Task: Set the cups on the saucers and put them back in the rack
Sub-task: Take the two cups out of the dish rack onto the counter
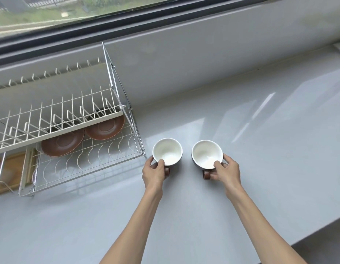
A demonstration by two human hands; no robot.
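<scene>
Both forearms are extended forward from the lower edge of the view over the pale grey surface (pixel 260 168). The left hand (pixel 155 173) is closed around the near side of the left cup (pixel 167 151), with the thumb laid over the rim and the fingers wrapped at the brown handle. The right hand (pixel 225 171) is closed in the same manner on the right cup (pixel 207 154), thumb on the rim and fingers at its brown handle. Both cups are seen upright, white inside, side by side with a gap between them, just right of the rack (pixel 89 159); whether they rest on the surface or are raised cannot be told. Two cups are counted. Two brown saucers (pixel 105 130) are seen lying flat on the lower wire tier of the rack, partly covered by the upper tier, the left saucer (pixel 61 144) nearer the front. The front right corner post of the rack stands close beside the left cup. To the right of the cups and toward the viewer the surface is open, bounded at the back by a low wall under a window (pixel 89 8) and on the right by the surface edge.
</scene>
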